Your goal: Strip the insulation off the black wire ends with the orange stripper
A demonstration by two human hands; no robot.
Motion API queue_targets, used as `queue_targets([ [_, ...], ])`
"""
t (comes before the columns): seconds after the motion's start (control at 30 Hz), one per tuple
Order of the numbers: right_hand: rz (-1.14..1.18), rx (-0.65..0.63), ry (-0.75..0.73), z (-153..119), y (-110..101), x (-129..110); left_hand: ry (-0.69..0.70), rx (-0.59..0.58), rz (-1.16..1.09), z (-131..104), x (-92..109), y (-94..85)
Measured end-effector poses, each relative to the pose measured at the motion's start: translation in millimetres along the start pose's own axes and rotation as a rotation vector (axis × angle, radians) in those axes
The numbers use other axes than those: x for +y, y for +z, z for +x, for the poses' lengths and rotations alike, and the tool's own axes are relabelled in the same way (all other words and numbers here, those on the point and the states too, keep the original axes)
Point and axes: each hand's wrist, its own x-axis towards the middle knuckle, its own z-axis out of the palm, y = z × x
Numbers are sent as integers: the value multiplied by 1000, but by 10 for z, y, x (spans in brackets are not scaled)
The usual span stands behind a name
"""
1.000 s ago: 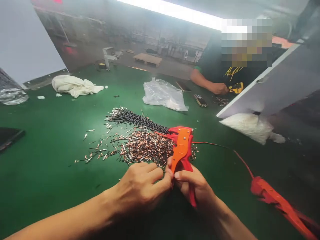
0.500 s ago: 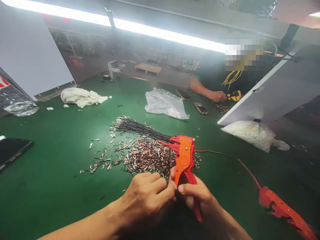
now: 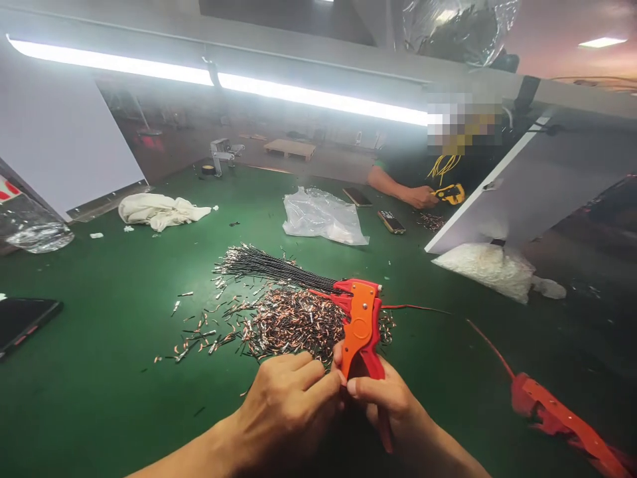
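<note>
My right hand is closed around the handles of an orange and red wire stripper, held upright with its head pointing left. Against the lower handle my left hand is curled, its fingertips pressed together; what they pinch, if anything, is hidden. Behind the stripper lies a bundle of thin black wires, with metal ends fanned out to the left. In front of that bundle spreads a pile of short black and copper wire scraps. The scraps partly pass behind the stripper and my hands.
A second red-orange tool lies at right. A phone is at left, a white cloth and transparent plastic bag further back. A filled bag sits by the right panel. Across the table, a co-worker's hand holds a yellow tool.
The camera has tilted up a little, so the table's things appear lower and slightly further left. Both hands and the wire stripper keep nearly the same pose.
</note>
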Motion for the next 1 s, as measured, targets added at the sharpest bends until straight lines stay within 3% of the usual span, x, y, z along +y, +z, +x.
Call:
queue_targets([
  [0.27,-48,-59,-46,-1,-30,16,-56,26,-86,-14,35,7],
  [0.63,-114,65,-49,-94,-3,-35,-45,86,47,18,64,-10],
  [0.87,-100,51,-49,-62,-107,17,-29,90,73,-8,67,21],
  [1.0,-71,-10,-53,-46,-111,-49,-67,159,68,44,13,-85],
])
